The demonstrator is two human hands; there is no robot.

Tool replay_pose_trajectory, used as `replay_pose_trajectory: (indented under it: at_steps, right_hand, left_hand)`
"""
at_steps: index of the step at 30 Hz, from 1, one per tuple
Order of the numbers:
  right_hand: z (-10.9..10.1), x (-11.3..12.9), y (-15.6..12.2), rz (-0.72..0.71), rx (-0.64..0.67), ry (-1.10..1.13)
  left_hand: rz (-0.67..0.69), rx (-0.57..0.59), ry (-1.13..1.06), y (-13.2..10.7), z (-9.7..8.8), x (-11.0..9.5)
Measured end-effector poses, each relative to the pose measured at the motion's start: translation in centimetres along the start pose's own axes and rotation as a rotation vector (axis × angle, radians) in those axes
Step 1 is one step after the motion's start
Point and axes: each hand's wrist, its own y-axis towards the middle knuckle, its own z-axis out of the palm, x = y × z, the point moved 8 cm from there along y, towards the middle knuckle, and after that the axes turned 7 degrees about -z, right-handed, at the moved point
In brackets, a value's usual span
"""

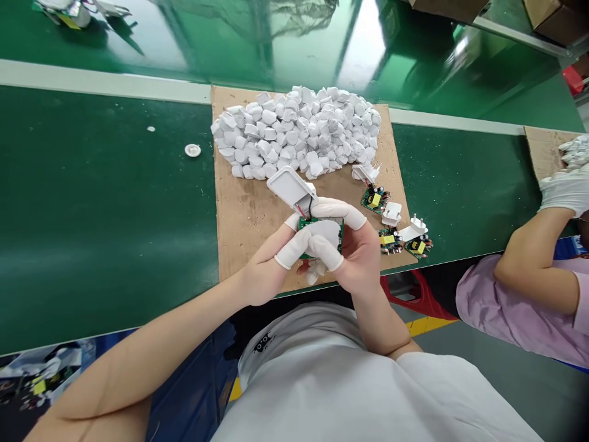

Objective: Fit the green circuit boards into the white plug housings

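Both hands wear white finger cots and meet over the cardboard sheet. A green circuit board [341, 226] is held between them, with a white, soft-looking lump [324, 231] lying over its face. My left hand [269, 264] is closed on the board's left side, its thumb on the lump. My right hand [359, 255] closes on the right side, its thumb pressing the lump too. Just beyond the fingers, a white plug housing [289, 187] joins the board by red and black wires. Part of the board is hidden under the lump and fingers.
A large pile of white lumps [299, 132] covers the back of the cardboard [248, 227]. Several boards with plug housings, one a wired circuit board [375, 199], lie at its right. A round white piece [192, 150] sits left. A co-worker's gloved hand [564, 190] is at far right.
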Motion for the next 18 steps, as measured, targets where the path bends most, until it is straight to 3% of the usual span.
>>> replay_pose_trajectory:
  at_steps: [6, 10, 18]
  right_hand:
    - [0.3, 0.4, -0.1, 0.037, 0.083, 0.054]
    - [0.0, 0.9, 0.2, -0.024, 0.129, 0.016]
    - [-0.2, 1.0, 0.3, -0.092, 0.195, 0.004]
  left_hand:
    - [0.042, 0.031, -0.01, 0.0, 0.1, 0.1]
    - [0.064, 0.07, -0.023, -0.1, 0.2, 0.1]
    - [0.051, 0.015, -0.051, -0.1, 0.2, -0.2]
